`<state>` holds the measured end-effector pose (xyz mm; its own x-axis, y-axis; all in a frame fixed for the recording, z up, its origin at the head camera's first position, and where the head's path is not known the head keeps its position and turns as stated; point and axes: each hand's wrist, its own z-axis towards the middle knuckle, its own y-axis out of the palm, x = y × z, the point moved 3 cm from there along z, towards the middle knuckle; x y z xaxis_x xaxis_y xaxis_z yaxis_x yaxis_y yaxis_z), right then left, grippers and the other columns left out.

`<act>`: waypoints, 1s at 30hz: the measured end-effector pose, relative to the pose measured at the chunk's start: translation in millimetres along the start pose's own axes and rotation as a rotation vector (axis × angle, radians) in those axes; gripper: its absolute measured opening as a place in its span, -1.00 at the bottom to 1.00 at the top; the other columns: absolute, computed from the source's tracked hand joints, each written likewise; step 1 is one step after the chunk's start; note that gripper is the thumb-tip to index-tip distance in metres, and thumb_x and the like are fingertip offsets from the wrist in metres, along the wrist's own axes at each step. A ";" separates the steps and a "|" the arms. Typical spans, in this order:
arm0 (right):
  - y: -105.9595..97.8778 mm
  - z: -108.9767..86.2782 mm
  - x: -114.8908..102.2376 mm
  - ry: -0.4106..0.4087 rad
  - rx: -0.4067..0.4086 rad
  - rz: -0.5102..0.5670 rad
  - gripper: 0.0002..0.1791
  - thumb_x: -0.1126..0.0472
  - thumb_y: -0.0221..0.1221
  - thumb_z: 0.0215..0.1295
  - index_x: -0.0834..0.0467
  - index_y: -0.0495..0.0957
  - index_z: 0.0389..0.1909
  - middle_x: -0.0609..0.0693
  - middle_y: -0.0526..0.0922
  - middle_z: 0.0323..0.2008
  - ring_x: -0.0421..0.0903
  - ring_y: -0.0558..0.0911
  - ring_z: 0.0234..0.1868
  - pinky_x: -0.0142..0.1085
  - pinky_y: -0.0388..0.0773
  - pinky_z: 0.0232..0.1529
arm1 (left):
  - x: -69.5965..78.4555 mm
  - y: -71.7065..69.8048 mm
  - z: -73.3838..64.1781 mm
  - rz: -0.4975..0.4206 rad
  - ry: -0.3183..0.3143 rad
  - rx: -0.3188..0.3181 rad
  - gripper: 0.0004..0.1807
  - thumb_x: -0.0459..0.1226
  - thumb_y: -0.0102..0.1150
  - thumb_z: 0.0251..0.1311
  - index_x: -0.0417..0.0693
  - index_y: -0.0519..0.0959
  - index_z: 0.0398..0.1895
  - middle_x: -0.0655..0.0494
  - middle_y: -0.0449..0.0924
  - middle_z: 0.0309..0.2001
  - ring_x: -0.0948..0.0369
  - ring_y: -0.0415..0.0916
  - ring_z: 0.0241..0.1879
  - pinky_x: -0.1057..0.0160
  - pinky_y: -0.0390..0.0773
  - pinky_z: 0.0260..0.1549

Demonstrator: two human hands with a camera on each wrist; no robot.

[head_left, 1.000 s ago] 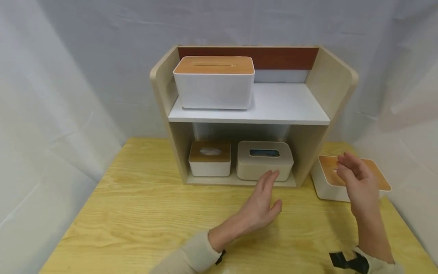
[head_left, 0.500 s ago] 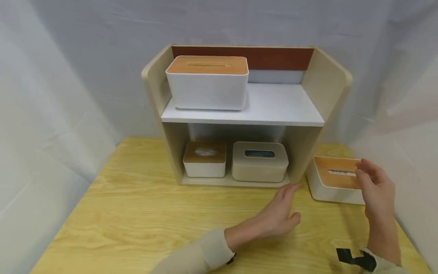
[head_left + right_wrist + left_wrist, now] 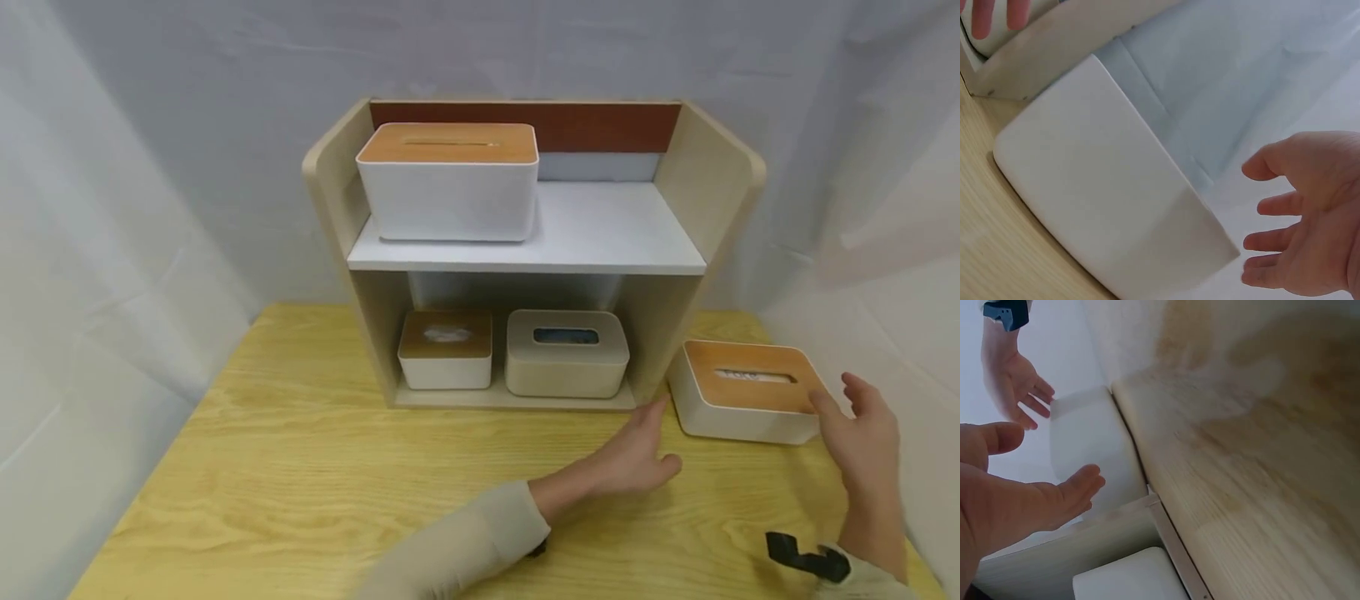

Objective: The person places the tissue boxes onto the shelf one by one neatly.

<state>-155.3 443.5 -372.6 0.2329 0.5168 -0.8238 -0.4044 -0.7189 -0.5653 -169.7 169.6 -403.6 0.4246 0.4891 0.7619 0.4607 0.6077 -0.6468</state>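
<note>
A white tissue box with a wood-look lid [image 3: 750, 423] stands on the table, right of the shelf unit. My left hand [image 3: 633, 454] hovers near its left front corner, fingers straight and holding nothing. On the other side, my right hand [image 3: 866, 433] is spread beside the box's right end. Seen from the right wrist, the fingers of that right hand [image 3: 1316, 212] come very close to the box's white wall [image 3: 1104, 175]; contact cannot be told. The left wrist view has the same box [image 3: 1088, 447] between both hands, with the left thumb and fingers apart.
A two-tier shelf unit [image 3: 731, 192] stands at the back of the wooden table [image 3: 300, 483]. Its upper shelf bears a large white tissue box [image 3: 453, 200]. Below are a small wood-lidded box [image 3: 446, 372] and a beige tissue box [image 3: 567, 377]. White curtains hang around.
Both hands have moved to the right. My right hand has passed from over the box's lid to beyond its right end. My left hand has come closer to the box, which has stayed put.
</note>
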 end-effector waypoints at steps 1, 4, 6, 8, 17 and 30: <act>-1.1 1.4 3.8 -0.001 -0.024 -0.005 -0.19 -0.05 -0.12 0.49 0.30 -0.13 0.56 0.44 -0.05 0.50 0.41 -0.03 0.49 0.26 0.00 0.41 | 0.3 1.4 3.2 -0.003 -0.009 -0.003 -0.09 -0.23 0.12 0.23 -0.19 -0.10 0.57 -0.12 0.02 0.53 0.17 0.03 0.49 0.34 0.17 0.37; -2.6 7.0 14.7 -0.020 -0.119 -0.012 -0.13 -0.09 -0.11 0.51 0.30 -0.25 0.56 0.49 -0.14 0.49 0.49 -0.05 0.45 0.32 0.00 0.38 | 0.7 5.4 13.4 -0.024 -0.036 -0.020 -0.04 -0.25 0.17 0.20 -0.17 -0.12 0.58 -0.09 0.01 0.54 0.18 0.01 0.50 0.35 0.14 0.38; -2.2 9.9 20.9 -0.043 -0.188 -0.008 -0.10 -0.11 -0.10 0.52 0.29 -0.32 0.56 0.51 -0.19 0.49 0.53 -0.05 0.43 0.33 0.00 0.36 | 0.8 7.3 19.9 -0.042 -0.055 -0.027 -0.01 -0.26 0.20 0.18 -0.17 -0.14 0.59 -0.09 0.02 0.54 0.18 0.03 0.49 0.35 0.15 0.38; -1.7 13.3 26.9 -0.064 -0.236 -0.014 -0.07 -0.11 -0.07 0.52 0.29 -0.36 0.56 0.53 -0.21 0.48 0.54 -0.03 0.41 -0.02 0.16 0.44 | 0.6 9.1 26.2 -0.069 -0.070 -0.025 0.01 -0.27 0.22 0.16 -0.19 -0.15 0.59 -0.10 0.03 0.54 0.18 0.05 0.48 0.35 0.15 0.37; 0.3 35.7 48.5 -0.096 -0.453 -0.075 0.05 -0.11 0.01 0.51 0.23 -0.56 0.52 0.51 -0.47 0.47 0.64 -0.17 0.38 0.39 0.21 0.18 | 0.7 19.4 49.7 -0.093 -0.195 0.027 0.09 -0.24 0.30 0.12 -0.10 -0.19 0.60 -0.19 0.10 0.50 0.13 0.22 0.41 0.33 0.32 0.28; 2.3 53.8 75.1 -0.176 -0.588 0.064 0.07 0.16 0.13 0.47 -0.24 -0.55 0.55 0.50 -0.08 0.47 -0.63 0.39 -0.01 -0.52 0.52 -0.14 | -2.6 34.4 70.6 -0.105 -0.301 0.069 0.13 -0.25 0.33 0.07 0.00 -0.20 0.61 -0.21 0.06 0.51 0.08 0.27 0.37 0.30 0.41 0.21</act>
<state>-186.4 505.6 -433.5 0.0546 0.4974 -0.8658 0.1539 -0.8609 -0.4849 -209.9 233.4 -425.5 0.1227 0.5783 0.8065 0.4319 0.7006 -0.5680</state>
